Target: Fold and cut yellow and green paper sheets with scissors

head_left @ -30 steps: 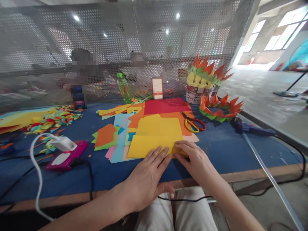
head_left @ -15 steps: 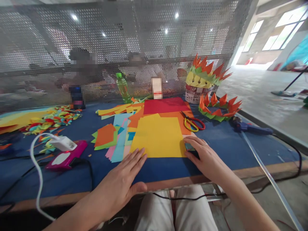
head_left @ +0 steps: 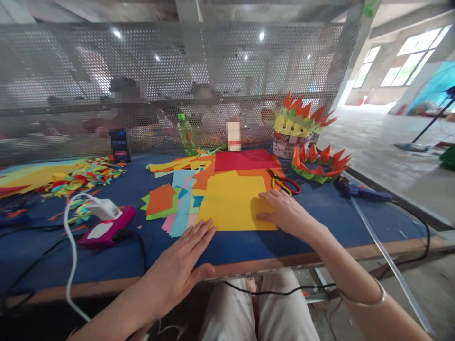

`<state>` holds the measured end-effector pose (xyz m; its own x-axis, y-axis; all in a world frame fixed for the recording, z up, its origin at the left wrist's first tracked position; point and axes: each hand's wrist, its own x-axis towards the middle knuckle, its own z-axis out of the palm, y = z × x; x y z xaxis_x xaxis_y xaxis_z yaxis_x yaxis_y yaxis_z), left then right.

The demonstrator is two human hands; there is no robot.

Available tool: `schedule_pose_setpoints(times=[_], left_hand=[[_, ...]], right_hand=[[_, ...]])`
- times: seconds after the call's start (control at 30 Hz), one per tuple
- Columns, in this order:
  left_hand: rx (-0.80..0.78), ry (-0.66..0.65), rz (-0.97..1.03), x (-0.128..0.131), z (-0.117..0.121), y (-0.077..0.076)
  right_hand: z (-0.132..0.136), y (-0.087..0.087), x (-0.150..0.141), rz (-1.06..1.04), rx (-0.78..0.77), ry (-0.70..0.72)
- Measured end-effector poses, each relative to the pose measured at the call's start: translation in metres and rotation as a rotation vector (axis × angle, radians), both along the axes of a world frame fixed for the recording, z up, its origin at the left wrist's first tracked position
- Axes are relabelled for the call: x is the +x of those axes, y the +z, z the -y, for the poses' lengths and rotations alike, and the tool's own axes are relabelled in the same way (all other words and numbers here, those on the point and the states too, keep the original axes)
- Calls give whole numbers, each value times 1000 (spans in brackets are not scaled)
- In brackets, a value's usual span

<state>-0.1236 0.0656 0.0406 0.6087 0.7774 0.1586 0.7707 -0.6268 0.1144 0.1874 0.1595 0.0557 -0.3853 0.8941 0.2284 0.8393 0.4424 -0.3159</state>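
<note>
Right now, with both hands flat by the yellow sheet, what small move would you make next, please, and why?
Probably slide the left hand forward onto the yellow sheet. Only its fingertips reach the sheet's near corner, while the right hand lies flat on the far side, so the sheet is pinned on one side alone.

A craft workshop in an industrial hall is showing here. Beyond the hands, a blue-covered workbench (head_left: 337, 218) is carrying coloured paper sheets (head_left: 234, 201), scissors (head_left: 286, 182), a glue gun (head_left: 359, 192) and finished paper crowns (head_left: 300, 118). A perforated metal screen (head_left: 177, 80) is dividing workstations above a bare concrete floor (head_left: 384, 151).
</note>
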Motion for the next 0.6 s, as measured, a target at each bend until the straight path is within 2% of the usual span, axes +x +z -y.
schedule_pose_setpoints(times=[0.2, 0.33, 0.47, 0.6], left_hand=[[-8, 37, 75, -2, 0, -3], [44, 102, 237, -1, 9, 2], [82, 149, 494, 4, 35, 10], [35, 200, 580, 15, 67, 5]], right_hand=[[-22, 3, 2, 68, -102, -14], [-27, 6, 2, 31, -102, 31], [-9, 15, 2, -79, -71, 28], [31, 17, 2, -260, -40, 15]])
